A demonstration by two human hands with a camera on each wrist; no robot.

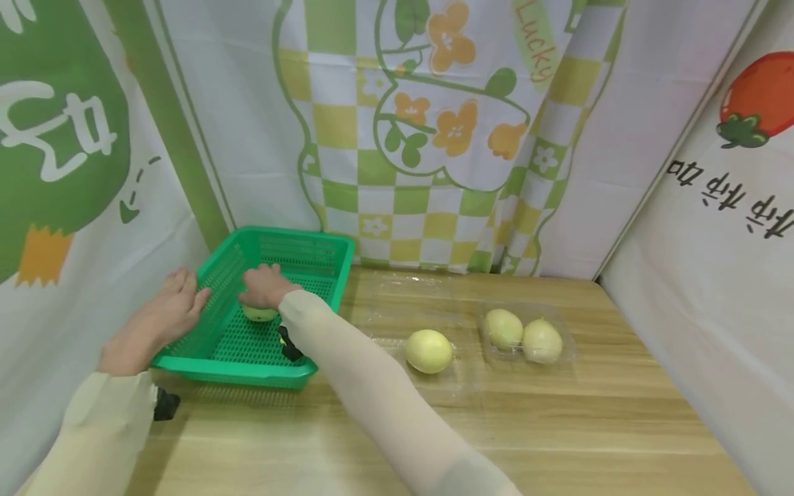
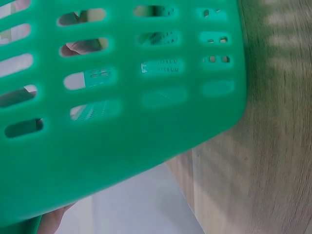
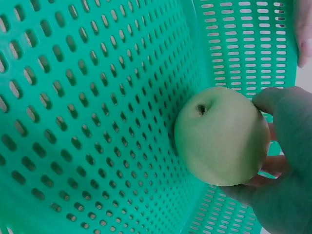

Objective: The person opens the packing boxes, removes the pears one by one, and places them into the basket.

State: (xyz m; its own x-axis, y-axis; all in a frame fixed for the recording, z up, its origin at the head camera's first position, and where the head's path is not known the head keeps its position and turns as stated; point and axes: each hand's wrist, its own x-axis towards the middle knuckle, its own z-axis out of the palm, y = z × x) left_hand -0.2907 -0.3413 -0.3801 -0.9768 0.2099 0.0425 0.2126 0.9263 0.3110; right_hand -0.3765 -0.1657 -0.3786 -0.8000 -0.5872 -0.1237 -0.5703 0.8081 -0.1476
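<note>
A pale yellow-green pear sits against the perforated floor of the green basket. My right hand grips it from above, and in the right wrist view the thumb and fingers curve round its side. The pear's stem hollow faces the camera there. At the basket's left side my left hand holds the rim, its thumb over the inner edge. The left wrist view shows mostly the slotted outer wall, with a small part of that hand below the rim.
Right of the basket, one pear lies in an open clear plastic box. Farther right, a second clear box holds two pears. Printed cloth walls enclose the wooden table at the back and sides.
</note>
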